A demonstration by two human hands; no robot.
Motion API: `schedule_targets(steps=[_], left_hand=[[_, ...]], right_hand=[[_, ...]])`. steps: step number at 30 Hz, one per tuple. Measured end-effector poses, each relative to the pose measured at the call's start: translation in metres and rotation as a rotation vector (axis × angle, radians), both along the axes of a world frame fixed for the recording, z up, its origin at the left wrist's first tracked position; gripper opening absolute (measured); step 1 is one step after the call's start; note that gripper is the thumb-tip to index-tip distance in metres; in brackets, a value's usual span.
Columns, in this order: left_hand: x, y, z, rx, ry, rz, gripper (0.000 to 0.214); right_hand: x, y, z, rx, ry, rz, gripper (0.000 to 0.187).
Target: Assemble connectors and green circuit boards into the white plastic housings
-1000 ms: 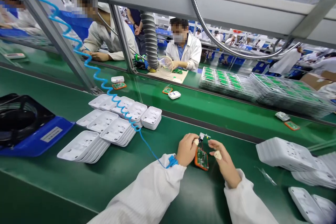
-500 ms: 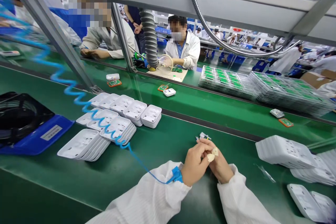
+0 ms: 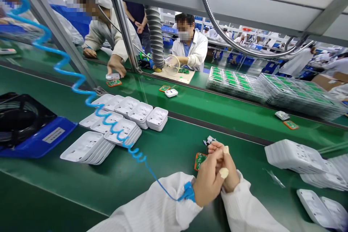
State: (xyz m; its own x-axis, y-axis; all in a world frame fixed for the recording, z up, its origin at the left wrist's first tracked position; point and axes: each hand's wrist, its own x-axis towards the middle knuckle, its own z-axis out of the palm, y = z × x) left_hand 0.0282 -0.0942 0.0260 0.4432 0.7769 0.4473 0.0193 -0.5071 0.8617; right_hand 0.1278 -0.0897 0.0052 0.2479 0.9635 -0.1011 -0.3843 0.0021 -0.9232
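Observation:
My left hand (image 3: 208,181) and my right hand (image 3: 227,165) are pressed together low in the middle, fingers closed around a small green circuit board in an orange frame (image 3: 199,160). The board sticks out to the left of my hands, and its small grey connector (image 3: 208,140) pokes out above my fingertips. Tape wraps two of my fingertips. A blue wrist strap (image 3: 189,191) on my left wrist runs into a coiled blue cord (image 3: 108,125).
Stacks of white plastic trays (image 3: 122,121) lie to the left, more white trays (image 3: 295,157) to the right. A black fan on a blue base (image 3: 24,127) stands far left. Boards and white housings ride the far belt (image 3: 168,91). Co-workers sit beyond; one reaches a hand (image 3: 115,68) onto the belt.
My hands came together over the board and drew nearer to me. The belt's parts drifted left. A co-worker's hand reached down to the housing on the far belt.

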Motion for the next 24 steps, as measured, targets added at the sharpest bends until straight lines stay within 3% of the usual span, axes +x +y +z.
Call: schedule_targets(steps=[5, 8, 10, 13, 17, 20, 22, 24], left_hand=[[-0.003, 0.019, 0.005, -0.355, -0.078, 0.003, 0.02], [-0.002, 0.023, 0.003, -0.438, -0.129, -0.008, 0.018], [-0.002, 0.02, 0.001, -0.396, -0.118, 0.031, 0.017], [0.0, 0.011, -0.002, -0.207, 0.02, 0.101, 0.02], [-0.003, 0.016, -0.003, 0.102, 0.163, 0.006, 0.024], [-0.013, 0.042, -0.002, 0.112, 0.184, 0.151, 0.024], [-0.02, 0.062, -0.007, 0.05, 0.251, 0.304, 0.022], [-0.024, 0.079, -0.015, 0.014, 0.355, 0.34, 0.016]], right_hand=[[0.005, -0.004, -0.01, 0.078, -0.39, -0.003, 0.036], [0.003, -0.005, -0.009, 0.084, -0.552, 0.023, 0.036], [-0.001, -0.005, -0.006, 0.076, -0.583, 0.044, 0.035], [-0.001, -0.004, 0.002, 0.09, -0.576, 0.026, 0.03], [0.027, 0.003, 0.008, 0.165, -0.711, -0.132, 0.03], [0.062, 0.014, 0.0, 0.157, -1.017, -0.253, 0.028], [0.078, 0.025, -0.011, 0.131, -1.22, -0.24, 0.021], [0.084, 0.037, -0.023, 0.142, -1.397, -0.187, 0.019]])
